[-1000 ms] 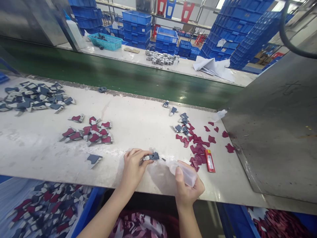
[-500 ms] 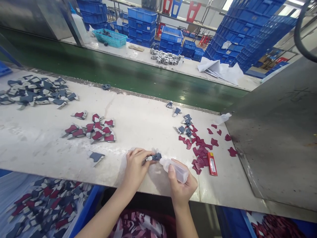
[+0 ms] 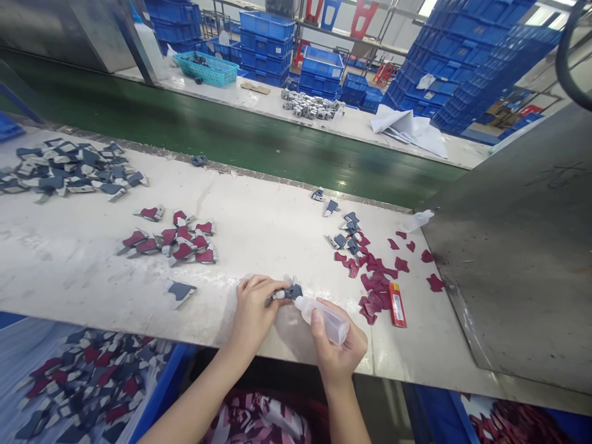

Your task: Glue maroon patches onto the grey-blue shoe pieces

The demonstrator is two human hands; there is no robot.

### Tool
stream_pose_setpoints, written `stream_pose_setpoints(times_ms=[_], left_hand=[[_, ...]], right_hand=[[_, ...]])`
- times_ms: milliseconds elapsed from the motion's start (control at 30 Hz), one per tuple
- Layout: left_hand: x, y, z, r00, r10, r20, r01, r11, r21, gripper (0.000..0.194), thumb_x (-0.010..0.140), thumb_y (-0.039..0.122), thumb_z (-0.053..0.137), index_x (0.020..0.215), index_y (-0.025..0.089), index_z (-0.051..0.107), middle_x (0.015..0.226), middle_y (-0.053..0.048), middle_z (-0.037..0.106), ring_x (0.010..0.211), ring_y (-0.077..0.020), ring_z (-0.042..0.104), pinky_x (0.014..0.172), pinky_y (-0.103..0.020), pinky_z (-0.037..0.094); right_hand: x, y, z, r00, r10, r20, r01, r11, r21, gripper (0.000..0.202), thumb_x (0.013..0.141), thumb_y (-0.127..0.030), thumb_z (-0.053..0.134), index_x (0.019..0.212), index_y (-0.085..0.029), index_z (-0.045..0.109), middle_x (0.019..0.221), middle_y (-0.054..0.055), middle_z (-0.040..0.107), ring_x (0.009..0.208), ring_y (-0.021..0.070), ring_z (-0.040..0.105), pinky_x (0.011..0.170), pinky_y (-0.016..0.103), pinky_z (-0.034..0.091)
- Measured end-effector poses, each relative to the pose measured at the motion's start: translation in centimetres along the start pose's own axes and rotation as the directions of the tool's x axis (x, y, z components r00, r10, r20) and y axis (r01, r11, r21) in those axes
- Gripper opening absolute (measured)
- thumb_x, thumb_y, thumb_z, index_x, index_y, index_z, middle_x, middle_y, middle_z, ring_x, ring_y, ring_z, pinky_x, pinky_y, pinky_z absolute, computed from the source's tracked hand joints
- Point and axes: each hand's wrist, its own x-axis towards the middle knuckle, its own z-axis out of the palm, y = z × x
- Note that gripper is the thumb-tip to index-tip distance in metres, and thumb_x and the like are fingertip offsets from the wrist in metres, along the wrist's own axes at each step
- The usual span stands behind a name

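Pinching a blue-and-grey part (image 3: 293,291) near the front edge of the desk (image 3: 259,209), the left hand (image 3: 255,305) has its fingers closed on the pale end. At the part's four o'clock, the right hand (image 3: 343,351) wraps its fingers around a translucent squeeze bottle (image 3: 327,322), tip right at the part. Maroon pieces (image 3: 377,283) lie toward three o'clock, maroon-faced parts (image 3: 169,237) toward ten.

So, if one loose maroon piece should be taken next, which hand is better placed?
Probably the right hand: it is nearer to the loose maroon pieces, though it would first release the squeeze bottle. The left hand is farther away, holding the blue-grey part.
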Motion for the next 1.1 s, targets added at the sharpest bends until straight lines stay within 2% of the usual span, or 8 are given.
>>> stream_pose_setpoints(times_ms=[133, 300, 667, 767, 833, 900, 967, 1100], left_hand=[[0.0, 0.0, 0.0, 1.000, 0.006, 0.003, -0.006, 1.000, 0.002, 0.031, 0.077, 0.004, 0.061, 0.094, 0.026, 0.074, 0.089, 0.001, 0.075, 0.094, -0.0221, 0.064, 0.092, -0.041, 0.036], [0.0, 0.2, -0.1, 1.000, -0.001, 0.009, 0.001, 1.000, 0.008, 0.019, 0.082, 0.014, 0.064, 0.093, 0.027, 0.074, 0.089, -0.001, 0.076, 0.094, -0.0237, 0.064, 0.093, -0.043, 0.036], [0.0, 0.1, 0.0, 1.000, 0.008, 0.004, -0.008, 1.000, 0.014, 0.015, 0.082, 0.019, 0.069, 0.094, 0.027, 0.074, 0.091, 0.000, 0.077, 0.095, -0.0234, 0.064, 0.094, -0.043, 0.035], [0.0, 0.0, 0.1, 1.000, 0.009, 0.001, -0.009, 1.000, 0.017, 0.015, 0.082, 0.021, 0.070, 0.094, 0.027, 0.074, 0.093, 0.000, 0.077, 0.095, -0.0233, 0.064, 0.093, -0.043, 0.035], [0.0, -0.2, 0.2, 1.000, 0.011, -0.001, -0.011, 1.000, 0.020, 0.013, 0.082, 0.022, 0.071, 0.094, 0.027, 0.074, 0.094, 0.000, 0.076, 0.096, -0.0234, 0.064, 0.093, -0.043, 0.035], [0.0, -0.4, 0.3, 1.000, 0.019, -0.005, -0.019, 1.000, 0.022, 0.012, 0.082, 0.024, 0.071, 0.094, 0.026, 0.074, 0.094, -0.001, 0.076, 0.096, -0.0233, 0.064, 0.092, -0.043, 0.034], [0.1, -0.4, 0.3, 1.000, 0.025, -0.014, -0.025, 0.999, 0.028, 0.012, 0.082, 0.025, 0.072, 0.094, 0.026, 0.073, 0.094, -0.001, 0.076, 0.096, -0.0234, 0.064, 0.092, -0.043, 0.035], [0.1, -0.4, 0.3, 0.999, 0.033, -0.018, -0.032, 0.999, 0.043, 0.011, 0.082, 0.026, 0.072, 0.093, 0.026, 0.073, 0.094, -0.002, 0.076, 0.096, -0.0243, 0.064, 0.090, -0.042, 0.035]], right_hand=[[-0.1, -0.2, -0.4, 1.000, -0.020, 0.010, 0.020, 1.000, 0.002, 0.011, 0.084, -0.017, 0.067, 0.094, -0.017, 0.070, 0.078, 0.004, 0.073, 0.065, 0.0179, 0.070, 0.059, 0.026, 0.056], [0.0, -0.4, -0.7, 0.999, -0.042, -0.019, 0.041, 0.998, -0.048, 0.013, 0.082, -0.017, 0.068, 0.095, -0.018, 0.070, 0.078, 0.004, 0.073, 0.063, 0.0192, 0.070, 0.056, 0.028, 0.055], [0.2, -0.1, -1.7, 0.994, -0.075, -0.083, 0.060, 0.984, -0.169, 0.013, 0.080, -0.019, 0.071, 0.093, -0.019, 0.071, 0.078, 0.005, 0.074, 0.062, 0.0210, 0.070, 0.058, 0.031, 0.056], [-0.1, 0.2, -1.7, 0.987, 0.095, -0.131, -0.104, 0.992, -0.066, 0.014, 0.080, -0.026, 0.072, 0.091, -0.017, 0.072, 0.079, 0.007, 0.074, 0.065, 0.0224, 0.070, 0.059, 0.032, 0.057], [-0.1, 0.5, -1.7, 0.936, 0.302, -0.181, -0.288, 0.952, 0.100, 0.022, 0.083, -0.033, 0.070, 0.094, -0.014, 0.071, 0.084, 0.010, 0.074, 0.069, 0.0236, 0.071, 0.060, 0.034, 0.058], [0.5, 0.8, -1.6, 0.878, 0.440, -0.188, -0.394, 0.888, 0.237, 0.031, 0.081, -0.036, 0.072, 0.100, -0.012, 0.070, 0.092, 0.012, 0.073, 0.076, 0.0251, 0.071, 0.065, 0.037, 0.059], [1.5, 1.0, -1.3, 0.867, 0.476, -0.145, -0.422, 0.858, 0.291, 0.036, 0.076, -0.036, 0.077, 0.103, -0.013, 0.067, 0.096, 0.012, 0.072, 0.086, 0.0264, 0.071, 0.075, 0.040, 0.059], [3.9, 1.4, 0.4, 0.893, 0.451, -0.007, -0.434, 0.864, 0.253, 0.045, 0.071, -0.035, 0.080, 0.107, -0.018, 0.060, 0.106, 0.011, 0.071, 0.102, 0.0253, 0.068, 0.090, 0.041, 0.054]])
